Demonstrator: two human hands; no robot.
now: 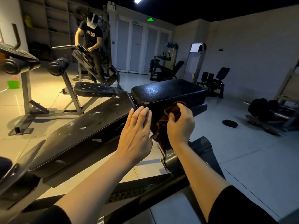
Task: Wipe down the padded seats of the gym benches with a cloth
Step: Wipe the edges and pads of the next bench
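At the near edge of the black seat pad [168, 92], a brown cloth [168, 120] hung bunched against the pad's side, its upper part pressed to the vinyl and its lower folds drooping toward the bench frame [171, 159]. The right hand [180, 122] gripped the cloth with fingers curled round its top. Just left of it, the left hand [136, 128] was spread flat, fingers straight and together, its fingertips touching the corner of the seat pad where it met the long back pad [84, 131], which ran down to the near left and showed pale worn patches. Farther left stood another bench [93, 89], and beyond it a person [92, 46] bent over a machine.
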